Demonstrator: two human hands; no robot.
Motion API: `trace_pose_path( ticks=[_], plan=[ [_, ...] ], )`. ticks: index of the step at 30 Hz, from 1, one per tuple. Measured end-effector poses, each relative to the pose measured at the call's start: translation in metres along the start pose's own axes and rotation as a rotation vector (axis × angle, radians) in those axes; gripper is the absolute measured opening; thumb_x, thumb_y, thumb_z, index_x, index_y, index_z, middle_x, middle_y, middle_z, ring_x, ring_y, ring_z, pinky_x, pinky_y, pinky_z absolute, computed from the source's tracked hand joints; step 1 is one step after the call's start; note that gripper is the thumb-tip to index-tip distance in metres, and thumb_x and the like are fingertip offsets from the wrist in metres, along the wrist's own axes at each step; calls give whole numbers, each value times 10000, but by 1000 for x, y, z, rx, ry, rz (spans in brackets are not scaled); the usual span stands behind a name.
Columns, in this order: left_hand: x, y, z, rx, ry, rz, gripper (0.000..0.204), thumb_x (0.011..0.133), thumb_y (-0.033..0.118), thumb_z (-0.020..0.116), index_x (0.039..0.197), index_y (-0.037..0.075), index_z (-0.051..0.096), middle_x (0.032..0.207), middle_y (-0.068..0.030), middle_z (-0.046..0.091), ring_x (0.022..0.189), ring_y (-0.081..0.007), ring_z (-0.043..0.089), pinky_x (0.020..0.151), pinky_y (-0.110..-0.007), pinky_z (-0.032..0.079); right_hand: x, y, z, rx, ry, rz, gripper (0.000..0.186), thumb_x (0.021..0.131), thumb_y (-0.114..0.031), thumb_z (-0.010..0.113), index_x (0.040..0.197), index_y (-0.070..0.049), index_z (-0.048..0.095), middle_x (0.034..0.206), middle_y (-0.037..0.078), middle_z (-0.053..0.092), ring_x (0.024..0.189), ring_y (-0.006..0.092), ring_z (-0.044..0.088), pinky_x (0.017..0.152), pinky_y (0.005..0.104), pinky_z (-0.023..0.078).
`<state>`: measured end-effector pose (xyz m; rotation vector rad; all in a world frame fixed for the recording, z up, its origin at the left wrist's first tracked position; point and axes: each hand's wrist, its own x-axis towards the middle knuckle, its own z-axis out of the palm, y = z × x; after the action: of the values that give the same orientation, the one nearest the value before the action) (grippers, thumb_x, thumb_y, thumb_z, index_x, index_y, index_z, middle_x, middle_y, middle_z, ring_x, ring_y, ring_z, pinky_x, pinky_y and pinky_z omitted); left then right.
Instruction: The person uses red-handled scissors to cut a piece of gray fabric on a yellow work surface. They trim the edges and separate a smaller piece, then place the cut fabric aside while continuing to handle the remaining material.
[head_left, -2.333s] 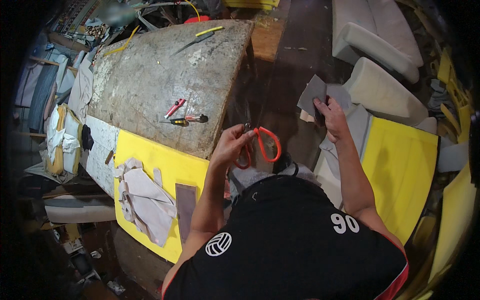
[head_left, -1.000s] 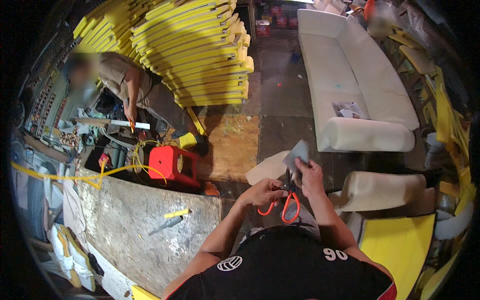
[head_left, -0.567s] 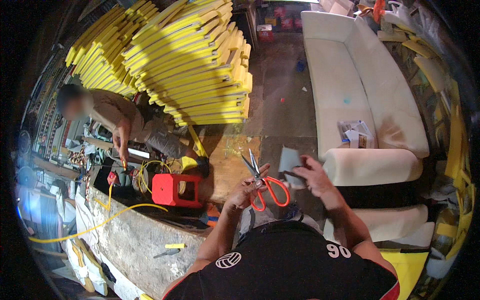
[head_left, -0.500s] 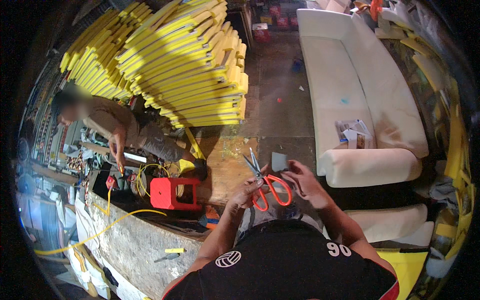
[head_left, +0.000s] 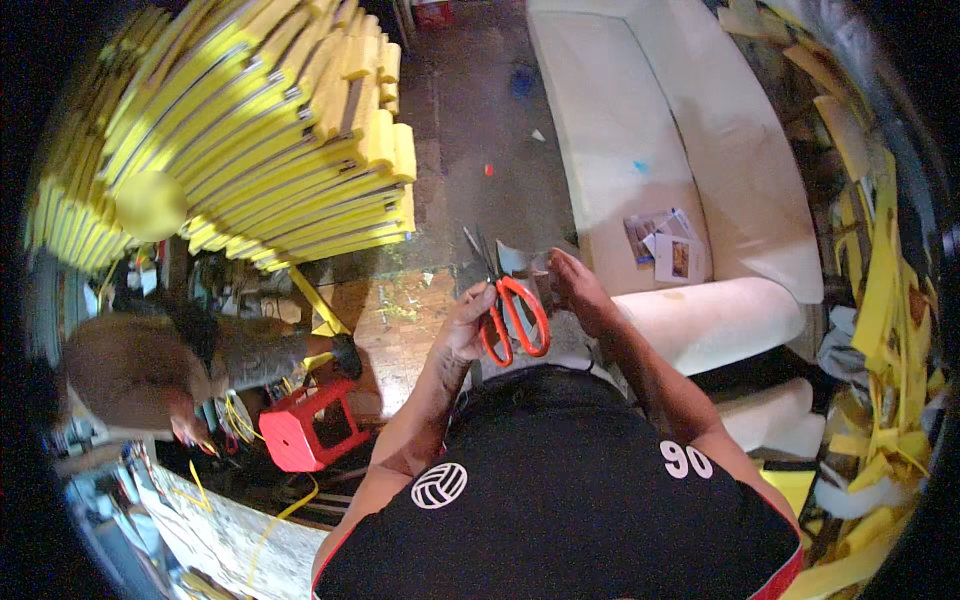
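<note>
The left grip is clamped on a pair of scissors near the pivot, with the two red handle loops below and to the right of the fingertips and the dark blades pointing up and away, slightly apart. A small grey sheet shows just right of the blades, between the two hands; whether either of them touches it cannot be told. The right grip is raised beside it, blurred and seen edge-on, so whether its fingers are together or apart is unclear.

Of print, the black shirt below both grips carries a white ball emblem on the left and a white number on the right. Beyond the right grip, printed papers lie on the cream sofa; their text is too small to read.

The sofa's rounded arm sits close by the right forearm, taking up that side. Left of and beyond the left grip rises a tall stack of yellow foam panels. Lower left of that grip are a red stool, a bent-over co-worker, and a worn pale counter with a yellow hose across it. Yellow foam offcuts crowd the far right.
</note>
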<state>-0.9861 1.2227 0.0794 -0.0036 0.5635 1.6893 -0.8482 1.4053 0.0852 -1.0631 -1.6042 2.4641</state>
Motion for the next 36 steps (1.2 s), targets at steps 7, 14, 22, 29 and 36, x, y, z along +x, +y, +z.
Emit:
trace_pose_path(
  ticks=[7, 14, 22, 29, 36],
  plan=[
    [105, 108, 11, 172, 57, 34, 566, 939, 459, 551, 1294, 19, 515, 1229, -144, 604, 1137, -296, 585, 988, -470, 472, 108, -68, 22, -339, -197, -270, 590, 1021, -468, 300, 1379, -30, 467, 1287, 159, 583, 1176, 229, 551, 1054, 362, 386],
    [209, 204, -31, 9, 110, 48, 512, 932, 388, 593, 1321, 71, 490, 1269, -140, 580, 1171, -313, 566, 1020, -524, 444, 222, -142, -16, -517, -228, -276, 301, 904, -158, 583, 1167, -19, 623, 957, 146, 695, 884, 165, 633, 833, 344, 483],
    [353, 331, 5, 305, 267, 143, 335, 949, 279, 612, 1171, 28, 598, 1085, -79, 680, 960, -185, 669, 823, -354, 555, 390, -243, -84, -586, 137, -376, 259, 929, -154, 601, 1144, -19, 654, 990, 121, 705, 927, 168, 657, 831, 318, 512],
    [460, 446, 65, 423, 476, 167, 214, 963, 176, 582, 1096, 11, 614, 943, -72, 691, 761, -173, 695, 674, -341, 609, 501, -409, -109, -547, -134, -247, 331, 985, -195, 539, 1262, -16, 568, 1079, 87, 664, 1002, 159, 616, 885, 307, 491],
    [566, 537, 33, 437, 457, 144, 252, 969, 197, 569, 1114, -7, 600, 961, -94, 682, 770, -193, 695, 689, -367, 611, 634, -484, -46, -447, -135, -263, 279, 964, -180, 595, 1165, 12, 587, 905, 52, 650, 790, 118, 602, 698, 283, 525]
  ],
)
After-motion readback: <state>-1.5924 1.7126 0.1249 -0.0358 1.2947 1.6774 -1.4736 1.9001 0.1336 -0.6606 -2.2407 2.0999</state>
